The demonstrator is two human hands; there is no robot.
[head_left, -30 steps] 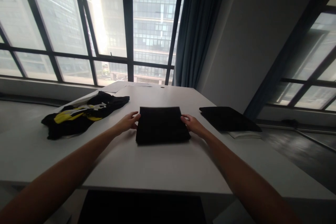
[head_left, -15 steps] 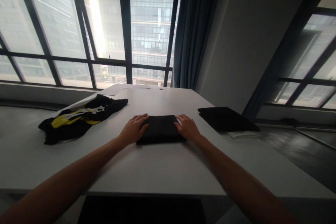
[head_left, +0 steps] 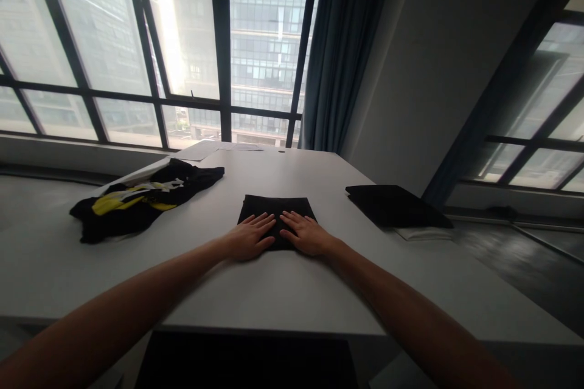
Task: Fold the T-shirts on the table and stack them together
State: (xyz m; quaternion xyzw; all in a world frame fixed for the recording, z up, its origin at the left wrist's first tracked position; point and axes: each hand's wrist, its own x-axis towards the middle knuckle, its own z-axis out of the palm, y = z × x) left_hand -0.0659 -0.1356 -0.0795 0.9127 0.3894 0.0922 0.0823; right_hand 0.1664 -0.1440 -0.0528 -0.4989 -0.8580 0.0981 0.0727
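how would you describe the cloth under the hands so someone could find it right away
On the white table in front of the big window, look at the middle, straight ahead of the person. There lies a small folded black cloth, a neat rectangle, with the left hand and right hand flat on it. Unlike the crumpled black and yellow garment on the left and the dark stack on the right, it is plain and under both palms.

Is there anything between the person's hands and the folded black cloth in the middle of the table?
Nothing visible. The left hand and right hand both lie flat, palms down, directly on the near part of the folded black cloth, side by side. The crumpled black-and-yellow garment and the black stack lie well off to the sides.
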